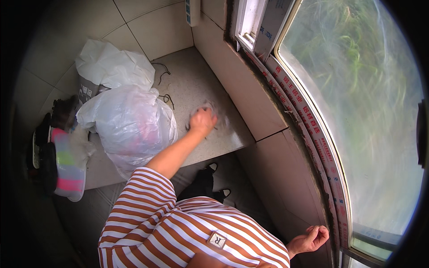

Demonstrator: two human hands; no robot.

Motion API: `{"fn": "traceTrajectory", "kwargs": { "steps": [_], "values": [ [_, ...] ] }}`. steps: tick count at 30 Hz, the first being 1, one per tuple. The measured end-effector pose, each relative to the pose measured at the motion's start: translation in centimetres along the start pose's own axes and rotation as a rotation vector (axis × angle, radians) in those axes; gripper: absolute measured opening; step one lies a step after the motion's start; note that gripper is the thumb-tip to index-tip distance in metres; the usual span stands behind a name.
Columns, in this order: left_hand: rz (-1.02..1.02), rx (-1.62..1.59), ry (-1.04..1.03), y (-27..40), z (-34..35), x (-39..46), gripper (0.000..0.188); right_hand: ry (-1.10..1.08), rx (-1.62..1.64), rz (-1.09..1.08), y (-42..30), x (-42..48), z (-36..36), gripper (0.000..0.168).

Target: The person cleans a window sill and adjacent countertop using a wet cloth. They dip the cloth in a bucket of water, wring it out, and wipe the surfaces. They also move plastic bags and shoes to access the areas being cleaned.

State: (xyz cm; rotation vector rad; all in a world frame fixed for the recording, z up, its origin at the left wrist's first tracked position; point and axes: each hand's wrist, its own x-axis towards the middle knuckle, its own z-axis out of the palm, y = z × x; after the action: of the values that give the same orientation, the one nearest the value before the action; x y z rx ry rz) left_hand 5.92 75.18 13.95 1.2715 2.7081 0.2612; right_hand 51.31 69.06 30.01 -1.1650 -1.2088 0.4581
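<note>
My left hand (202, 121) presses down on the pale stone-like slab (231, 134), its fingers curled over a blurred greyish cloth (210, 106). Motion blur hides the cloth's outline. Left of this hand, on the same slab, sits a bulging white translucent plastic bag (130, 120) with pink showing through. My right hand (310, 239) is at the lower right, near the wall under the window. Its fingers are curled in, and nothing shows in them.
Behind the bag is another white bag (114, 65). Thin dark cords (166, 97) lie on the slab. A multicoloured plastic item (70, 164) and dark shoes (42, 140) are at the left. A window (352, 100) with a film-covered frame (298, 93) curves along the right; a power strip (192, 13) is above.
</note>
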Motion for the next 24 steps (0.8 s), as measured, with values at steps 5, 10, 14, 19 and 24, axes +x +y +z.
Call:
{"fn": "traceTrajectory", "kwargs": {
  "steps": [5, 10, 14, 19, 24],
  "values": [
    [0.221, -0.171, -0.109, 6.4, 1.6, -9.2, 0.033, 0.018, 0.001, 0.01, -0.2, -0.5, -1.8, 0.012],
    [-0.05, -0.899, -0.6, 10.3, 4.4, -12.8, 0.031, 0.058, 0.04, -0.013, -1.2, -0.6, -4.3, 0.014],
    [-0.306, -1.473, -0.569, 8.8, 1.3, -9.8, 0.024, 0.177, -0.001, 0.014, -1.2, -0.8, -6.0, 0.013],
    [-0.103, -1.205, 0.157, -1.4, -1.8, 1.4, 0.036, 0.194, 0.044, 0.035, -0.9, -0.7, -4.6, 0.013],
    [-0.074, -0.368, 0.283, -11.6, 0.4, 15.8, 0.049, 0.149, -0.004, 0.059, -1.7, -0.5, -3.0, 0.014]
  ]
}}
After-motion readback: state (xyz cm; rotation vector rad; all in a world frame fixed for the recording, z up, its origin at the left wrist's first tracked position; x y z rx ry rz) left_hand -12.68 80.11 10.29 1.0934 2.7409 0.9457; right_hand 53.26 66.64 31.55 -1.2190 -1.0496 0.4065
